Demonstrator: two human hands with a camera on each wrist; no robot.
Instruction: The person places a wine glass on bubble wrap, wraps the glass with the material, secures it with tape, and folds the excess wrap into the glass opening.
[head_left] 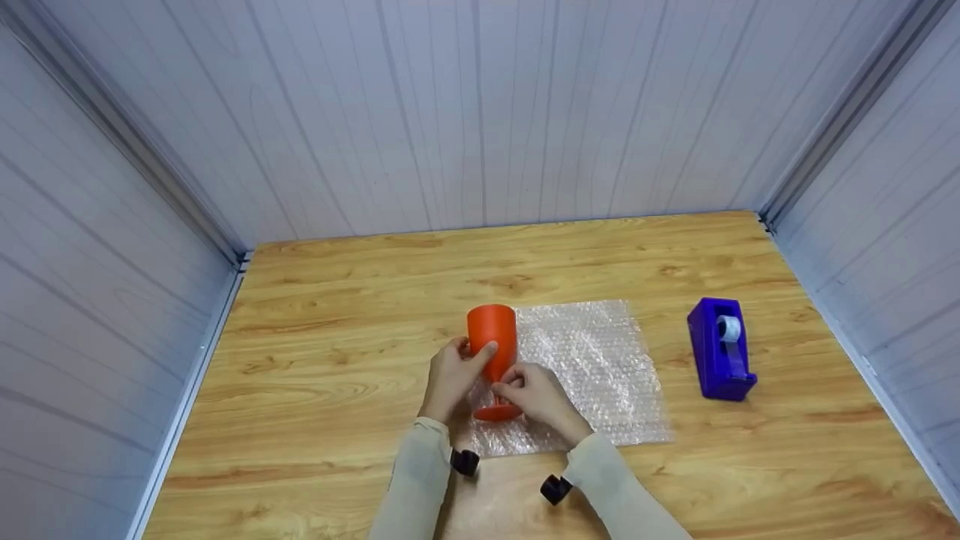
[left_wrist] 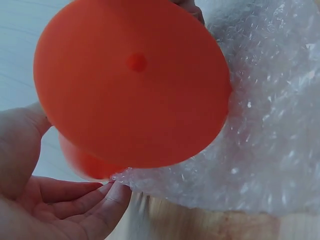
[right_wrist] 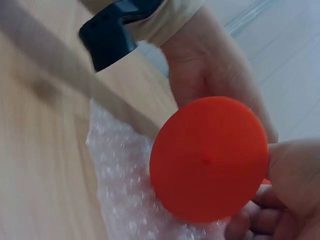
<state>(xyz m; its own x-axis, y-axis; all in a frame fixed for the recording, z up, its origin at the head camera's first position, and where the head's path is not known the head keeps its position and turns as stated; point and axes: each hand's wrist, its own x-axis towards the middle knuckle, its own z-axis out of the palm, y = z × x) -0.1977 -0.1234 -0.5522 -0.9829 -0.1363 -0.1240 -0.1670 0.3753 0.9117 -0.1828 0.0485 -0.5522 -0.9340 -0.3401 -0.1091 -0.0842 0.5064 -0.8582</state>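
An orange goblet [head_left: 492, 328] is held tilted over the bubble wrap [head_left: 592, 367], its mouth away from the person and its foot toward them. My left hand [head_left: 448, 376] grips the goblet's bowl from the left, thumb over the top. With thumb and fingers, my right hand [head_left: 541, 394] pinches the stem just above the foot. The round foot [left_wrist: 150, 105] fills much of the left wrist view, hiding most of the stem and bowl. There, left fingertips [left_wrist: 117, 197] lie at the wrap's edge; I cannot tell whether they pinch it.
A blue tape dispenser [head_left: 709, 360] with a roll of clear tape stands to the right of the wrap. The wooden table [head_left: 337, 300] is bounded by pale panel walls [head_left: 480, 112] at the back and both sides. Black cameras [head_left: 556, 489] sit on both wrists.
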